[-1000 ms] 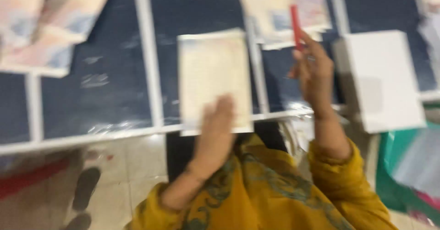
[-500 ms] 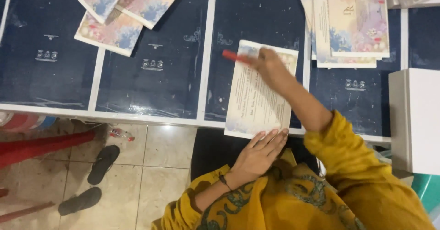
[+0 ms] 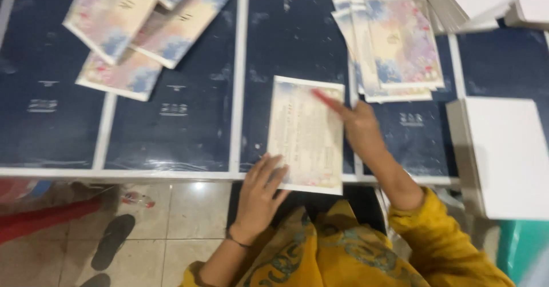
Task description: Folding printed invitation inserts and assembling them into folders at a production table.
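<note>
A pale printed card [image 3: 306, 130] lies flat on the dark blue table surface [image 3: 189, 121], near its front edge. My left hand [image 3: 260, 195] rests with spread fingers on the card's lower left corner, pinning it down. My right hand [image 3: 357, 124] grips a slim red tool [image 3: 327, 100], and its tip touches the card's upper right part. Both sleeves are mustard yellow.
A stack of pastel floral cards [image 3: 394, 47] lies at the back right, and looser ones [image 3: 131, 30] at the back left. White sheets [image 3: 506, 155] are piled at the right. Below the table edge are floor tiles, a dark sandal [image 3: 111, 241] and a red object [image 3: 46, 218].
The view has shifted and steadied. My right hand came down from above with the red tool and now moves it across the card. My left hand stays on the card's lower edge.
</note>
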